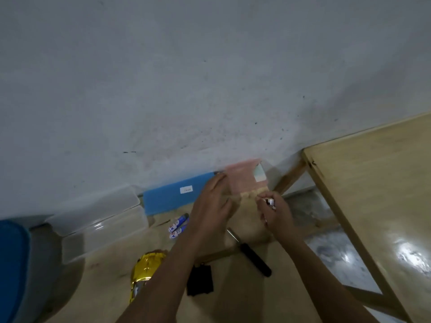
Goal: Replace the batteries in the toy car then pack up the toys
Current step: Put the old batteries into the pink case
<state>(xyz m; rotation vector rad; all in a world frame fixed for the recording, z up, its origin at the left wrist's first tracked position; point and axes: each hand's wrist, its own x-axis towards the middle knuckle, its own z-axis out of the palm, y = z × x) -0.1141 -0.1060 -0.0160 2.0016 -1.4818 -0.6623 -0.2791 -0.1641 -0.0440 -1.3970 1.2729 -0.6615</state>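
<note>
A pink battery pack (242, 180) is held up above the table's far edge. My left hand (213, 206) holds its left side, fingers reaching along it. My right hand (272, 212) pinches a silver-tipped battery (270, 202) at the pack's lower right corner. A gold toy car (145, 275) lies on the table, partly hidden by my left forearm. Beside it lies a black cover piece (200, 282). Two blue and white batteries (178, 226) lie near the middle of the table. A black-handled screwdriver (250, 252) lies under my right wrist.
A clear plastic box (98, 222) stands at the left by the wall, a blue box (172, 194) behind the hands. A blue-lidded grey tub (28, 271) fills the lower left. A second wooden table (377, 197) stands at the right, with a gap between.
</note>
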